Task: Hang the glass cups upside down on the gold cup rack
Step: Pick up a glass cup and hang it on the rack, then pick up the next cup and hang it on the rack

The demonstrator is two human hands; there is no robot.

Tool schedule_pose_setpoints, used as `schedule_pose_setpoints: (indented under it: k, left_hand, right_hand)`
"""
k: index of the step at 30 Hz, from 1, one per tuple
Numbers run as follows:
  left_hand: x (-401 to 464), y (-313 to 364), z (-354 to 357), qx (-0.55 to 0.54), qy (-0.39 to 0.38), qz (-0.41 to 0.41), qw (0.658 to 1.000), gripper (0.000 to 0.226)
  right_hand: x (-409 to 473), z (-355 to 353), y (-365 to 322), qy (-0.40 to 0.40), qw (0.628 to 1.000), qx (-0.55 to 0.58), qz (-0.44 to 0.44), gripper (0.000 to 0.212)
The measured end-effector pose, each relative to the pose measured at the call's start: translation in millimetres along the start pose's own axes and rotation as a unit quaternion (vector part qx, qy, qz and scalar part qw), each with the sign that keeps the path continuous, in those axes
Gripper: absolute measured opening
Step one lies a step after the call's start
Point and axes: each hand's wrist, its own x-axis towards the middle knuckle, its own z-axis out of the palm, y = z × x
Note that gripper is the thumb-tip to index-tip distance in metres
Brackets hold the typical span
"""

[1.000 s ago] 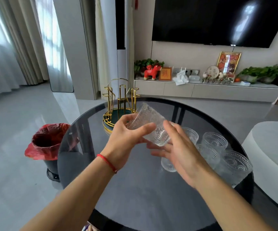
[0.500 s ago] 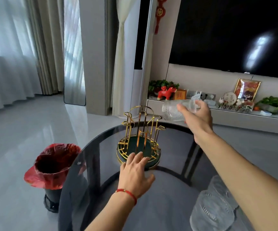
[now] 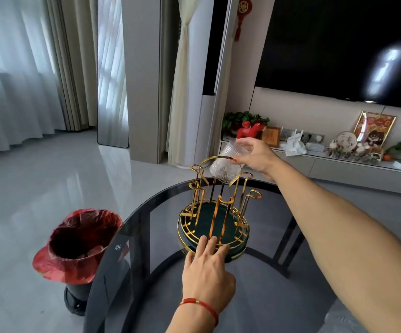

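The gold cup rack (image 3: 215, 205), wire prongs on a round dark green base, stands on the dark glass table (image 3: 146, 236). My right hand (image 3: 257, 155) holds a clear ribbed glass cup (image 3: 226, 164) by its bottom, mouth tilted downward, over the rack's far prongs. My left hand (image 3: 206, 267), with a red string on the wrist, lies flat with its fingertips on the near rim of the rack's base. Its fingers are spread and hold nothing. No cup hangs on the prongs I can see.
A bin lined with a red bag (image 3: 79, 243) stands on the floor left of the table. Behind the table runs a low TV cabinet (image 3: 338, 162) with plants and ornaments. A pale blurred glass shape (image 3: 362, 318) shows at the bottom right corner.
My right hand has carried the cup leftward and down, from right of the rack to over its far prongs. My left hand has slid forward onto the rack's base.
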Motion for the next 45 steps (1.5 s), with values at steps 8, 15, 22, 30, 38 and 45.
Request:
schedule_pose_setpoints:
  k: [8, 15, 22, 30, 38, 45]
  left_hand:
    - [0.3, -0.5, 0.2, -0.005, -0.026, -0.005, 1.000, 0.070]
    - [0.8, -2.6, 0.6, 0.008, -0.040, -0.004, 0.999, 0.072]
    - [-8.0, 7.4, -9.5, 0.021, -0.038, 0.000, 0.999, 0.069]
    - [-43.1, 53.8, -16.8, -0.038, 0.011, 0.059, 0.997, 0.057]
    - [-81.1, 73.9, -9.3, -0.038, -0.017, 0.122, 0.992, 0.049]
    - [-95.8, 73.3, -13.5, -0.091, -0.017, 0.093, 0.991, 0.039]
  right_hand:
    - [4.8, 20.8, 10.1, -0.131, 0.989, -0.068, -0.016, 0.083]
    - [-4.4, 20.1, 4.9, -0.175, 0.981, -0.086, -0.021, 0.093]
    - [-83.1, -33.7, 2.7, -0.086, 0.975, -0.201, -0.027, 0.046]
    - [-250.4, -84.6, -4.8, -0.135, 0.933, -0.325, -0.072, 0.030]
    - [-340.6, -61.3, 13.6, -0.283, 0.810, -0.502, -0.104, 0.085]
    - [-339.4, -53.8, 25.5, -0.291, 0.789, -0.532, -0.100, 0.080]
